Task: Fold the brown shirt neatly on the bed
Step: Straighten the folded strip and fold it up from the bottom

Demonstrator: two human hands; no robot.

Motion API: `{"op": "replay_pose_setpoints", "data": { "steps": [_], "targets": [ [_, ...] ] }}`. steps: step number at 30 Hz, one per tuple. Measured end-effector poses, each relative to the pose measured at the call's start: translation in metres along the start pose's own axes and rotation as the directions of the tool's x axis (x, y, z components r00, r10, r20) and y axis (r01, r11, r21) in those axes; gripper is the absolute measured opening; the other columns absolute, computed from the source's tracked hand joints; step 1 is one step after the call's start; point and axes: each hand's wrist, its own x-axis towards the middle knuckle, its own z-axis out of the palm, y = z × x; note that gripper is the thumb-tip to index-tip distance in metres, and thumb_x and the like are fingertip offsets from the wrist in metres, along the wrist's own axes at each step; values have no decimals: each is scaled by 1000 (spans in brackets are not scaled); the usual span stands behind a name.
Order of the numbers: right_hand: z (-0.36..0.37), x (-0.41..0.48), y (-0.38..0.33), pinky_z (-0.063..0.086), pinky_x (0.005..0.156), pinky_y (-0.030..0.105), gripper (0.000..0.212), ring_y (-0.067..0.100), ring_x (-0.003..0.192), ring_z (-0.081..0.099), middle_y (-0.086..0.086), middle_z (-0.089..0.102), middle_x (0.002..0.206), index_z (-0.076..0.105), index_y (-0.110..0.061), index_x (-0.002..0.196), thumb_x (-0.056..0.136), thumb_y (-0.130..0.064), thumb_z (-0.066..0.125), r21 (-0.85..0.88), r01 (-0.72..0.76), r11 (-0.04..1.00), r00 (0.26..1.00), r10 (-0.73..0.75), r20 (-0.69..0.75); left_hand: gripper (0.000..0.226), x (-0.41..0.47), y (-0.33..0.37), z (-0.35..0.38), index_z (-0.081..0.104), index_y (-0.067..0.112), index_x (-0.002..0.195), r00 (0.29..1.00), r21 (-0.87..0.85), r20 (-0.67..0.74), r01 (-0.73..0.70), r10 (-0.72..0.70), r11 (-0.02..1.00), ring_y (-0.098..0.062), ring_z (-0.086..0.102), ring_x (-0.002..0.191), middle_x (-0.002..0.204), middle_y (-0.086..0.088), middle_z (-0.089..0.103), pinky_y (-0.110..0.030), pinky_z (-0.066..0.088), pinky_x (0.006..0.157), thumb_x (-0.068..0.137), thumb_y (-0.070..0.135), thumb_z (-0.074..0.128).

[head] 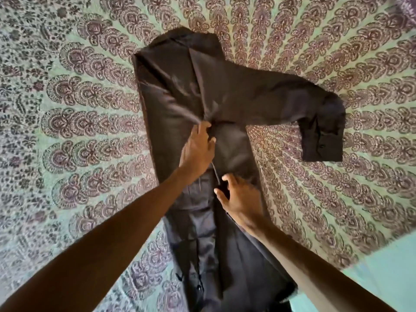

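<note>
The shirt (202,122) lies lengthwise on the bed (67,109), its hem nearest the person and its collar at the far end, spread flat on the patterned cover. Nearest in, the right hand (240,199) hovers over the lower half of the cloth with fingers spread and curled; the fingertips look close to the fabric edge that runs down the middle, but whether they grip it or only touch it I cannot tell. Just beyond it and slightly to its left, the left hand (198,147) presses on the shirt's middle, fingers bunched around a gather of cloth where creases radiate outward, so it appears to pinch or pin that fold. Past the left hand, the shirt's left side looks folded in over the body, with the left sleeve seemingly tucked along it down toward the hem, giving a straight outer edge. Farther off and to the right of both hands, the right sleeve (315,113) lies stretched out across the cover, bent down at the elbow, its cuff well apart from the body. By my reckoning the job is roughly a third done: one side is in; left are the right sleeve and side, then folding hem toward collar.
</note>
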Motion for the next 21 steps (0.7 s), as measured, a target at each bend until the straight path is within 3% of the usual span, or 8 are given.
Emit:
{"op": "replay_pose_setpoints", "data": {
  "steps": [3, 5, 10, 13, 15, 17, 21],
  "targets": [
    [-2, -41, 9, 49, 64, 32, 30, 23, 72, 67, -3, 67, 75, 58, -25, 94, 79, -50, 65, -106, 1, 994, 999, 4, 41, 49, -40, 1, 12, 41, 11, 129, 984, -108, 50, 174, -170, 979, -32, 60, 99, 110, -15, 59, -36, 47, 79, 87, 24, 63],
    [-4, -66, 10, 49, 61, 31, 31, 24, 71, 69, -1, 69, 75, 58, -25, 95, 76, -48, 69, -127, -4, 992, 996, 16, 89, 51, -60, 5, 17, 39, 10, 126, 958, -99, 87, 283, -275, 954, -37, 57, 106, 114, -18, 57, -40, 46, 84, 85, 25, 65],
    [-9, -111, 0, 53, 70, 35, 45, 26, 89, 70, 2, 70, 103, 49, -23, 124, 84, -40, 63, -172, 30, 985, 973, 11, 232, 50, -96, 14, 23, 40, 10, 122, 868, 9, 213, 458, -449, 889, -39, 58, 111, 120, -18, 60, -41, 47, 89, 84, 28, 68],
    [-8, -131, -8, 53, 76, 37, 55, 30, 97, 69, 4, 67, 114, 39, -22, 137, 88, -35, 59, -207, -18, 978, 949, 82, 305, 52, -111, 11, 25, 53, 8, 119, 805, 41, 266, 540, -530, 841, -38, 60, 110, 119, -19, 63, -41, 51, 91, 80, 39, 69],
    [-6, -146, -9, 52, 74, 36, 56, 30, 95, 69, 5, 69, 111, 39, -21, 137, 87, -34, 60, -260, -22, 965, 946, 104, 306, 45, -121, 5, 28, 70, 11, 96, 782, 50, 309, 555, -542, 830, -35, 67, 98, 104, -19, 71, -40, 56, 86, 73, 50, 67],
    [-5, -163, -5, 52, 70, 34, 52, 29, 90, 71, 5, 71, 104, 44, -19, 133, 86, -30, 62, -304, -23, 952, 953, 112, 281, 42, -129, -5, 36, 71, 10, 73, 772, 19, 351, 561, -531, 828, -33, 72, 88, 87, -18, 74, -41, 59, 79, 68, 52, 65],
    [-4, -199, 6, 53, 64, 33, 40, 27, 79, 72, 3, 72, 92, 56, -18, 118, 79, -17, 67, -353, -72, 933, 944, 178, 278, 32, -150, -12, 49, 67, 11, 65, 784, -57, 369, 555, -499, 830, -33, 72, 84, 81, -19, 73, -46, 60, 76, 73, 42, 70]
  ]
}}
